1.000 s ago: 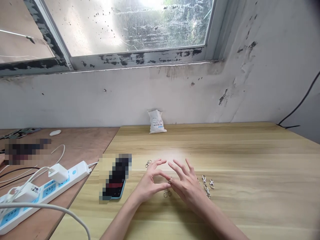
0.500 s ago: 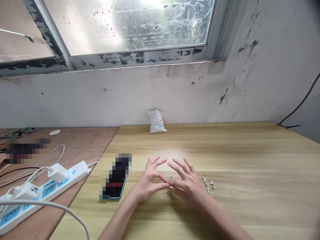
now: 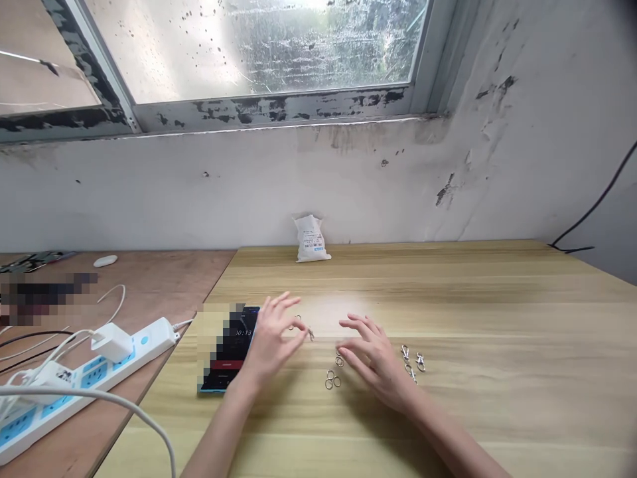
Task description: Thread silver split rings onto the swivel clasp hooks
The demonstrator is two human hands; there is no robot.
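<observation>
Table lies open toward 12 and 3 o'clock; phone crowds the left hand at 9. Clasp at its fingertips, 3 o'clock, grasp unclear; right hand slack, split ring at 9.

A pale, light-grained wooden table stood against a white plastered wall that was stained, with dark patches of flaked paint toward the right. A reddish-brown plywood desk butted against the table's left edge. Above, a grey metal-framed window with chipped paint and dirty, spattered glass let in bright daylight, which left a soft glare on the tabletop.
</observation>
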